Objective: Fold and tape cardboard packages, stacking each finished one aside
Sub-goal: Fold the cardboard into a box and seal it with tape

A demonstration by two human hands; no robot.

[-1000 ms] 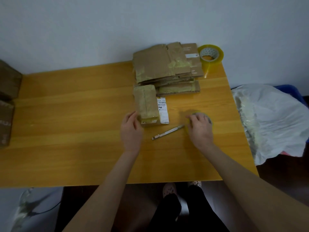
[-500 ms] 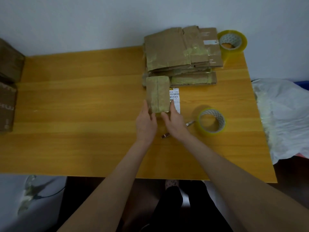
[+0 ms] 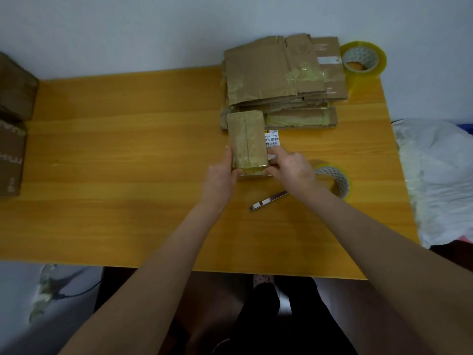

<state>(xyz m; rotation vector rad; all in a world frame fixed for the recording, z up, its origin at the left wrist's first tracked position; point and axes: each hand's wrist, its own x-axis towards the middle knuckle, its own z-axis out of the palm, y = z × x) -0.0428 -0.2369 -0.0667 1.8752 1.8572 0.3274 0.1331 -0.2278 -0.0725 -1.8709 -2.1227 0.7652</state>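
Item: small cardboard package (image 3: 247,139), folded shut, glossy tape over its top seam and near end, white barcode label (image 3: 271,139) on its right side. It lies on the table (image 3: 128,149) just in front of the cardboard stack (image 3: 268,73), far end at the stack's front edge.

Left hand (image 3: 220,175): fingers curled round the package's near-left corner, gripping.

Right hand (image 3: 291,170): fingers pinching its near-right edge.

Tape roll (image 3: 337,180) and metal cutter (image 3: 268,201): in front of the stack, set down, untouched.

Second tape roll (image 3: 363,60): right of the stack.

Status: this package appears finished; placing it on the stack is what remains. Unfolded stock is not identifiable.
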